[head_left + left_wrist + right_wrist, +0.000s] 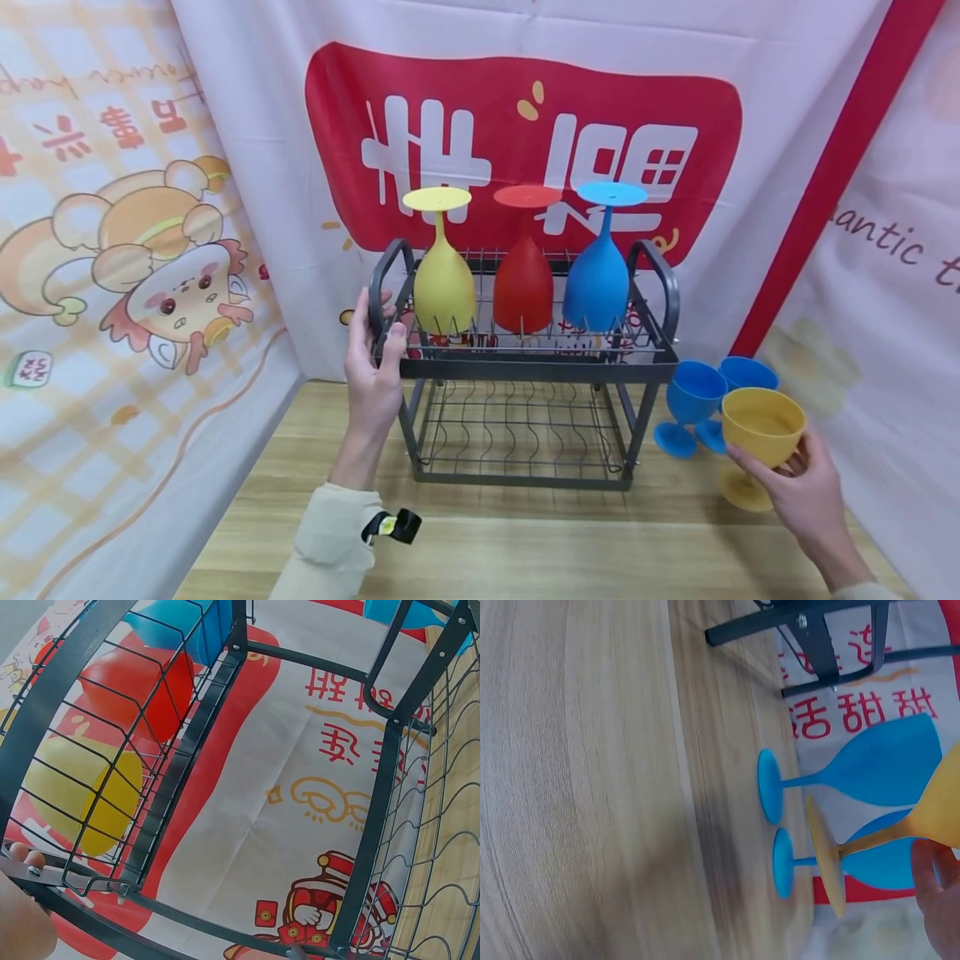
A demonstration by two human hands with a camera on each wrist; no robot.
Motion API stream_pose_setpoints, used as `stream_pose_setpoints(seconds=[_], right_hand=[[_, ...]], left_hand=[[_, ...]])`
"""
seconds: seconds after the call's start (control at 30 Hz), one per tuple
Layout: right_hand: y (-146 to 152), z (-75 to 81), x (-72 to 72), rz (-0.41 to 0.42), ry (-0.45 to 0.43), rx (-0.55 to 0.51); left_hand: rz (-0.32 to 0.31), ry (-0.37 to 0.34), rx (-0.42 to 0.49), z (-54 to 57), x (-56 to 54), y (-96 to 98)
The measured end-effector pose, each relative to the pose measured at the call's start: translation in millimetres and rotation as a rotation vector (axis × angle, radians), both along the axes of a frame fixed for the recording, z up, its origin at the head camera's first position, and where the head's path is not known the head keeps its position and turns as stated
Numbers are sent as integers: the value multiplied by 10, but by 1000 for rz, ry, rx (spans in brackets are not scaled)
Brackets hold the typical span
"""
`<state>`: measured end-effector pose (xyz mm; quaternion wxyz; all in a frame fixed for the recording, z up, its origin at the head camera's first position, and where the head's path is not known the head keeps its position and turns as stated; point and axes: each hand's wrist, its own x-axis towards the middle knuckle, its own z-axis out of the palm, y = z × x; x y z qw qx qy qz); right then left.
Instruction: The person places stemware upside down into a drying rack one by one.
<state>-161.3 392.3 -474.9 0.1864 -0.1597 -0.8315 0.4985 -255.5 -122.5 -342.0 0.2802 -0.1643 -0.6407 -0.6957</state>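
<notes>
A dark grey two-tier wire rack stands on the wooden table. My left hand grips its upper left side by the handle, thumb in front; fingertips show past the frame in the left wrist view. My right hand holds a yellow goblet by its bowl, mouth up, its foot seemingly just off the table. Upside down on the top tier stand a pale yellow goblet, a red goblet and a blue goblet.
Behind the held goblet, two blue goblets stand upright right of the rack. The lower wire tier holds nothing visible. Printed cloth hangs at the back and sides. A black strap is on my left wrist.
</notes>
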Motion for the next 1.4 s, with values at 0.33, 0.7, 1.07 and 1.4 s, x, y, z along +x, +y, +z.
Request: stream_pose_setpoints(seconds=[0.33, 0.7, 1.07, 1.4], right_hand=[[-275, 137, 61, 95, 96, 34], [-514, 196, 62, 149, 79, 102], [-767, 264, 59, 211, 84, 132], [-1062, 301, 49, 275, 65, 95]], left_hand=[[-6, 15, -1, -4, -12, -5], [7, -1, -28, -7, -10, -19], [4, -5, -32, 7, -7, -20], [-14, 5, -17, 9, -5, -18]])
